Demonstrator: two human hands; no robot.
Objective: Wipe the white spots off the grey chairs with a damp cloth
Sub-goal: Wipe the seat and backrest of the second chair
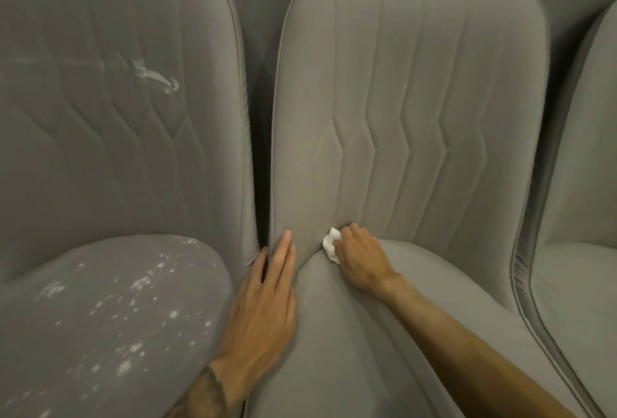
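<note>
At the crease where the middle chair point(417, 100) meets its own seat, I see the right hand point(362, 259) with its fingers curled round a small crumpled white cloth point(330, 245), pressing it against the grey fabric. The left hand point(263, 304) lies flat near it, fingers straight and together, resting on that chair's left edge next to the dark gap and holding nothing. The left chair point(117, 150) carries scattered white spots point(133, 300) across its seat and a pale smear point(153, 75) on its backrest. A third chair point(584, 217) shows partly at the right edge.
</note>
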